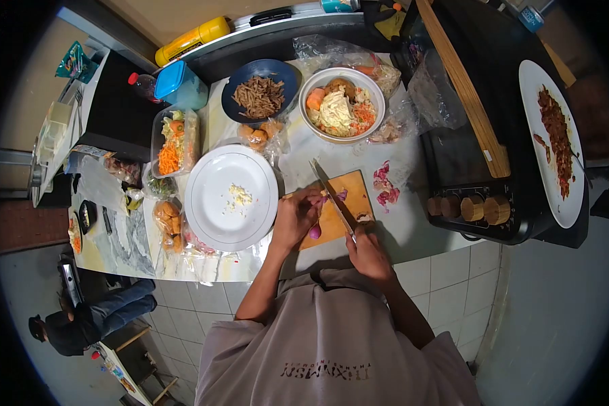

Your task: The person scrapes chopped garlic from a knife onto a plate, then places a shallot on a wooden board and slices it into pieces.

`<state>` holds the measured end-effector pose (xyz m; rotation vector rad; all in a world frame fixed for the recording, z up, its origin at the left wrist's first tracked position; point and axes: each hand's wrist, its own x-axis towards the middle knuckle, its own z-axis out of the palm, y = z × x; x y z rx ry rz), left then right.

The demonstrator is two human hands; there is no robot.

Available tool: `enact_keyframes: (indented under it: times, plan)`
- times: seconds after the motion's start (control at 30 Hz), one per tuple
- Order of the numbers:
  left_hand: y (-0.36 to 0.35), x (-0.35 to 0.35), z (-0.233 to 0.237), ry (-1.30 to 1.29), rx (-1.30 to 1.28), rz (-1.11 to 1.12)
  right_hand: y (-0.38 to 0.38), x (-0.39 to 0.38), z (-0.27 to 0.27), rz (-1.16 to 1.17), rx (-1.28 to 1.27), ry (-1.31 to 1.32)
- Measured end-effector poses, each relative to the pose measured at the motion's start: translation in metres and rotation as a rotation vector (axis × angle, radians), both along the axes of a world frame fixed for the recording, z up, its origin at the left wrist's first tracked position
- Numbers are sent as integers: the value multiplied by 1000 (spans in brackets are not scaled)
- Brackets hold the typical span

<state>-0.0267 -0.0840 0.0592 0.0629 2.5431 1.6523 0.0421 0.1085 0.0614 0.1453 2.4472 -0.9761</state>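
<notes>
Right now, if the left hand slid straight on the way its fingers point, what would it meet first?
Probably the blade of the knife, crossing the cutting board close by the left hand, purple onion just beyond.

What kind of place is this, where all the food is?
Most likely a kitchen counter: the right hand holds a knife and the left hand an onion on a wooden cutting board, a stove with knobs stands beside it, and a bowl of food sits behind.
</notes>
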Motion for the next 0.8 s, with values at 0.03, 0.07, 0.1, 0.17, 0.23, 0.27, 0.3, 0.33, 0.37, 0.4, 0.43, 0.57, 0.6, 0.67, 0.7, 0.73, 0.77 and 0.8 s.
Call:
enact_keyframes:
  times: [0.03, 0.07, 0.1, 0.17, 0.23, 0.27, 0.3, 0.33, 0.37, 0.4, 0.43, 0.57, 0.6, 0.67, 0.7, 0.73, 0.77, 0.8]
  plan:
    - [-1, 0, 1, -2, 0, -1, 0, 0, 1, -1, 0, -2]
    - [-2, -1, 2, -28, -20, 7, 0, 0, 2, -8, -1, -12]
    - [-3, -1, 3, -55, -39, 14, 0, 0, 4, -15, -1, -23]
    - [-5, -5, 0, -25, -30, 23, 0, -1, 10, -19, 11, -24]
    - [-7, -7, -1, 6, -21, 33, 1, -2, 12, -22, 21, -24]
    - [-8, -8, 0, 36, -48, 45, 2, -3, 12, -5, 28, -35]
    - [-8, -9, 1, 66, -76, 56, 4, -3, 13, 10, 35, -47]
    - [-8, -9, 0, 65, -76, 54, 4, -2, 14, 9, 35, -48]
    - [-9, -9, -2, 52, -54, 39, 4, -1, 15, 6, 42, -22]
    - [-8, -9, -1, 39, -33, 22, 5, 0, 15, 3, 49, 4]
    - [-6, -9, 0, 38, -33, 20, 6, 1, 15, 1, 49, 3]
    - [-1, -5, 5, 32, -52, -31, 9, 2, 15, 39, 50, -5]
    - [0, -5, 7, 28, -75, -70, 10, 3, 16, 43, 61, -17]
    - [1, -6, 12, 43, -111, -82, 12, 4, 11, 32, 65, -8]
    - [1, -6, 14, 58, -148, -93, 12, 4, 10, 23, 68, 3]
    - [0, -6, 11, 58, -148, -92, 12, 4, 9, 24, 69, 3]
    - [-1, -8, 5, 92, -150, -120, 12, 2, 10, 12, 59, 20]
    - [-2, -10, 3, 125, -152, -150, 12, 1, 10, 0, 51, 37]
